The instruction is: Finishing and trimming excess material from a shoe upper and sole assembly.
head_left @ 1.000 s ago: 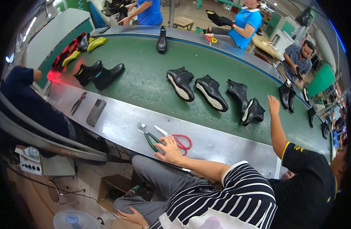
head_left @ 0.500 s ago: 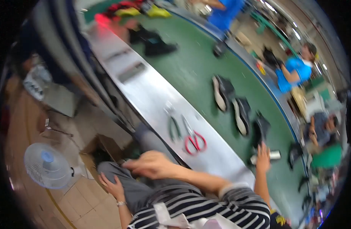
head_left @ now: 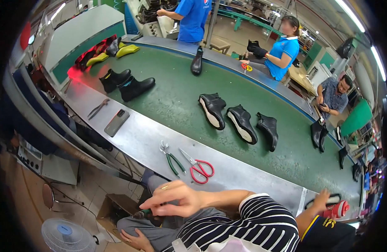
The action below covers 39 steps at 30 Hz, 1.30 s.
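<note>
Right hand [head_left: 176,198] is off the counter [head_left: 138,134] now. The fingers are bent and loosely curled, with a ring showing. A dark slim tool [head_left: 142,214] pokes out just under the fingertips, but I can't tell whether they actually grip it.

Left hand [head_left: 136,240] lies slack on the grey trouser leg below those fingers, spread out and carrying nothing.

One container is in sight: a brown cardboard box [head_left: 113,206] on the floor, just beyond the right fingertips under the counter. Its inside is too dim to read.

Just above the right fingers on the counter lie the red-handled scissors [head_left: 199,168], blades apart. The green-handled pliers [head_left: 172,157] sit right beside them, not touching the hand. Further out from the fingers, three black boots [head_left: 241,122] lie on their sides on the green belt [head_left: 172,84].

What's changed? A second ago the right fingers rested on those scissors, and now they have dropped below the counter edge. The scissors and pliers haven't budged. A co-worker's hand [head_left: 323,199], earlier up among the boots, now sits at the counter edge, well away from the right fingers.
</note>
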Tool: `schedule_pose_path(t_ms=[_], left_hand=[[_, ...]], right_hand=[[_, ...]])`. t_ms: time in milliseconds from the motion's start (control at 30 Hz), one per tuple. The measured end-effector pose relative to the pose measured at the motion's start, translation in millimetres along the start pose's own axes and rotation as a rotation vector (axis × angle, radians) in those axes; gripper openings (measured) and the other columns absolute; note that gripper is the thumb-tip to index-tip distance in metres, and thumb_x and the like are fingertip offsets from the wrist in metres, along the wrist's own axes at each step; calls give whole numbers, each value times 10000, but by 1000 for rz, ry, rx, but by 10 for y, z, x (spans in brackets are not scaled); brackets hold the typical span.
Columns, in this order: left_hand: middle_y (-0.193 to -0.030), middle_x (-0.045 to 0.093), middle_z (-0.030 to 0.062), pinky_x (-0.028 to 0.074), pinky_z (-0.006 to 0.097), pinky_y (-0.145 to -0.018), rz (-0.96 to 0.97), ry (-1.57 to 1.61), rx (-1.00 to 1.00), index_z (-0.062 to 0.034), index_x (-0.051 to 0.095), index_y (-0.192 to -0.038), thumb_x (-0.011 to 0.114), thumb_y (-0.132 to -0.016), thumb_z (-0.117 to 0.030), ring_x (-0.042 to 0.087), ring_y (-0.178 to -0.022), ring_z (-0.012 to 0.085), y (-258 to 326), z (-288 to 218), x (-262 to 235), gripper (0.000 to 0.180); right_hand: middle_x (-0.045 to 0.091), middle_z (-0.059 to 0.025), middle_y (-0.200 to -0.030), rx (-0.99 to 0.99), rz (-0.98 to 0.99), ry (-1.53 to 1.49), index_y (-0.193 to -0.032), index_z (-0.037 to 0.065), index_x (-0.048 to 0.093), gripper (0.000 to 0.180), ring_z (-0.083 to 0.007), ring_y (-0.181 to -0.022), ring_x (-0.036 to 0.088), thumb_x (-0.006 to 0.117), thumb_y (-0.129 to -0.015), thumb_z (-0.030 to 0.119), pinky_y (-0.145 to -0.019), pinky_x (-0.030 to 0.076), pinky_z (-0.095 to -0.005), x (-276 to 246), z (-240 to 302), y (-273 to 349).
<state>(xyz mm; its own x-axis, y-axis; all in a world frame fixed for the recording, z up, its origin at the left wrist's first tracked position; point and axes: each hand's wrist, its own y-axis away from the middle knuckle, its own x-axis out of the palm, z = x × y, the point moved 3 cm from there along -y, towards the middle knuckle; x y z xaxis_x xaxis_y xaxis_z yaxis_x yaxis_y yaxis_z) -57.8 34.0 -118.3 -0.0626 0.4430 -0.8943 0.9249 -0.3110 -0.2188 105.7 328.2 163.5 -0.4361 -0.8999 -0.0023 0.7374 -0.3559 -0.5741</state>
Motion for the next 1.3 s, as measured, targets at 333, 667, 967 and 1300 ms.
schedule_pose_path(t_ms=[333, 667, 967, 1300], left_hand=[[-1435, 327, 213, 318, 457, -1072, -12, 27, 5, -39, 320, -1428, 647, -835, -199, 346, -1313, 389, -93, 182, 241, 696], [-1425, 350, 207, 317, 469, -1070, -14, 29, -8, -43, 344, -1418, 645, -828, -225, 349, -1312, 385, -88, 175, 119, 686], [-1424, 354, 210, 310, 471, -1074, -53, 32, 21, -41, 343, -1418, 639, -838, -232, 348, -1310, 399, -92, 260, 143, 678], [-1423, 352, 233, 307, 465, -1077, 25, 65, 85, -29, 349, -1412, 637, -841, -184, 354, -1303, 408, -201, 97, 222, 658]], right_hand=[[580, -156, -943, -800, -212, -263, -1248, 189, 616, 407, -282, -761, 575, 475, -967, 448, -692, 473, -389, 28, 1094, -284], [431, -3, -922, -650, -305, -201, -932, 190, 662, 390, -172, -730, 445, 429, -979, 499, -685, 480, -336, -87, 1021, -180], [538, -56, -795, -413, 68, -430, -762, 45, 666, 145, -213, -670, 510, 666, -811, 181, -583, 400, -322, -65, 796, -142], [620, -82, -751, -7, 363, -459, -770, 21, 647, 332, -266, -664, 572, 556, -944, 289, -611, 441, -393, 306, -50, 257]])
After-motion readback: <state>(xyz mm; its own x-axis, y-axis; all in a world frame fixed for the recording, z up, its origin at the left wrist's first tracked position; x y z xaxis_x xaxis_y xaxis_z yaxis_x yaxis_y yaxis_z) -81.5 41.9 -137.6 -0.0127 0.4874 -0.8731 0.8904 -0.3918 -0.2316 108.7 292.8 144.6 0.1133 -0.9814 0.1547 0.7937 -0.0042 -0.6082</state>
